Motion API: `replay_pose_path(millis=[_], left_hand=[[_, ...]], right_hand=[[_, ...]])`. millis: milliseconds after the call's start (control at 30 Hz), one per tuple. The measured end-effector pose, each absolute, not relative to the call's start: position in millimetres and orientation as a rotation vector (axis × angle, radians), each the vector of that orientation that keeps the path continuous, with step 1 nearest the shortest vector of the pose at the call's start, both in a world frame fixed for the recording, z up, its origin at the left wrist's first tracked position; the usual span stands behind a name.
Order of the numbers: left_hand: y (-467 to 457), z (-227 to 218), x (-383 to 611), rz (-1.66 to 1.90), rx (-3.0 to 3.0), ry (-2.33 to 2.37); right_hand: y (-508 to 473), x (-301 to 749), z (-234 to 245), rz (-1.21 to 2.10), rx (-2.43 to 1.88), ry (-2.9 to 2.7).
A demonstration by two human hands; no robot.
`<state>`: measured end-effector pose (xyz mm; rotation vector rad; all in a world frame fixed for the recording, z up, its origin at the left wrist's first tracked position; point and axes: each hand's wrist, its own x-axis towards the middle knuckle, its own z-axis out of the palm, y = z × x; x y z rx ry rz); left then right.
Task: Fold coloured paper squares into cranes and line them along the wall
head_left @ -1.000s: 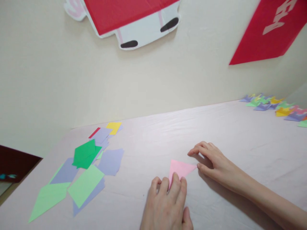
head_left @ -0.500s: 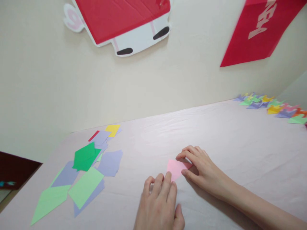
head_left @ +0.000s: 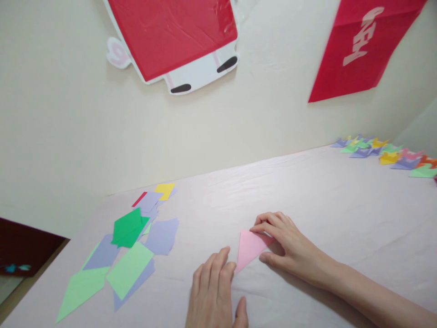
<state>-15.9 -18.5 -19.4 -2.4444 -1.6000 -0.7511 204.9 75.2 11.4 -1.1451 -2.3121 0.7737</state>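
Note:
A small pink sheet of paper (head_left: pixel 251 248), folded into a triangle, lies flat on the cloth-covered table in front of me. My right hand (head_left: pixel 282 241) arches over its right corner. The index fingertip touches the upper edge of the paper, while the thumb stays apart below, so the hand is open. My left hand (head_left: pixel 215 282) is at the lower left of the triangle, with loosely bent fingers, the thumb spread and nothing held. One of its fingertips is close to the lower corner; whether it touches the paper I cannot tell.
Loose paper sheets lie at left: dark green (head_left: pixel 128 228), light green (head_left: pixel 131 269), lilac (head_left: pixel 162 234) and yellow (head_left: pixel 166 190). Several small folded paper figures (head_left: pixel 389 157) stand at the far right by the wall. Red decorations (head_left: pixel 177 36) hang on the wall (head_left: pixel 205 132) behind.
My left hand has come off the pink paper and shifted left. The paper now shows as a clear triangle. My right hand has hardly moved, and the view has tilted slightly.

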Motion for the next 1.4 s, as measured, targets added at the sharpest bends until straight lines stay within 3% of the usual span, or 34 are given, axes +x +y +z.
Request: replay_pose_path(millis=[200,567,833,1100,1267,1400], left_hand=[[-8.7,-16.9,3.9,-0.995,-2.666,-1.656],[6.1,-15.7,-12.2,-0.331,-2.783,-1.255],[-2.7,-21.2,-2.8,-0.327,-2.527,-1.176],[-6.9,-32.7,-6.5,-0.365,-2.511,-1.245],[-11.3,-36.0,-5.5,-0.432,-2.505,-1.372],[-15.5,-37.6,-2.1,-0.410,-2.448,-1.471]], right_hand=[[75.8,205.2,9.4,0.782,-0.950,-2.323],[91.7,217.2,-3.9,0.407,-0.829,-2.458],[85.7,223.8,13.4,0.130,-0.790,-2.660],[67.9,216.5,7.5,0.415,-0.639,-2.688],[76.6,211.5,8.1,0.897,-0.986,-2.347],[79.5,200.0,11.5,1.033,-1.279,-2.125]])
